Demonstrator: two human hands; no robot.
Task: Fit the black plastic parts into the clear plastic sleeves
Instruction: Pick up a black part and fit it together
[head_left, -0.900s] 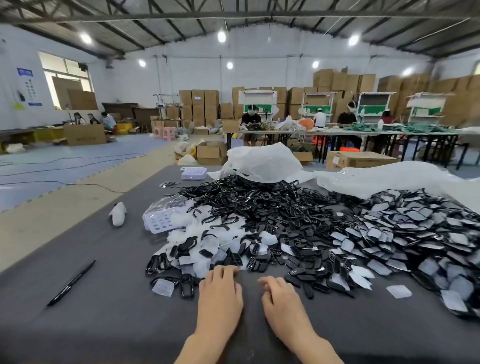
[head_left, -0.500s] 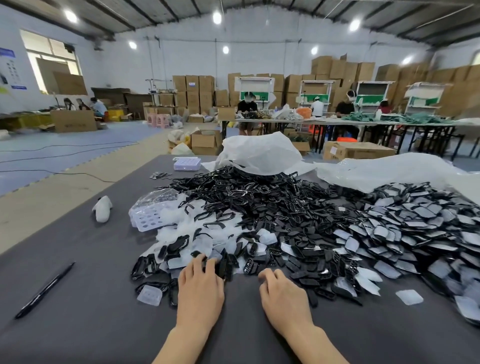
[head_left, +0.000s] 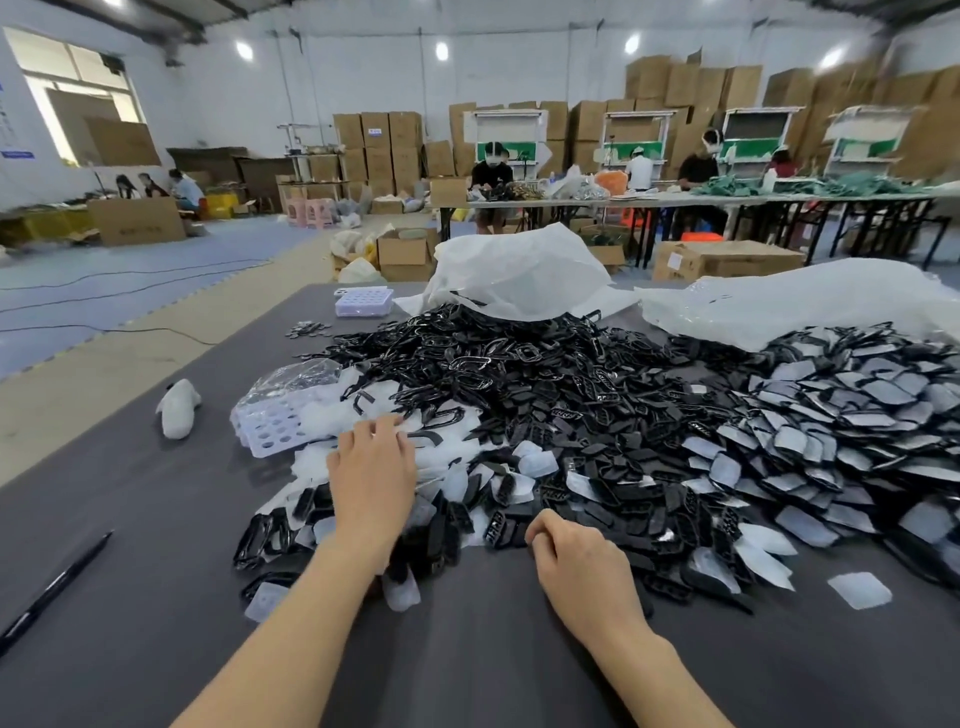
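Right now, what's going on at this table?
A person works at a grey table heaped with black plastic parts. Their left hand rests on the loose clear sleeves; the right hand sits curled at the pile's near edge, and whether it holds a part is unclear. Already sleeved parts lie heaped at right.

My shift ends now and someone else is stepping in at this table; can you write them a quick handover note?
Left hand: resting on the clear sleeves, nothing visibly gripped.
Right hand: fingers curled at the near edge of the loose black parts; whether it holds one is hidden.
Done: the pile on the right looks already sleeved.
To do: a big heap of loose parts, centre of the table, to fit into sleeves.
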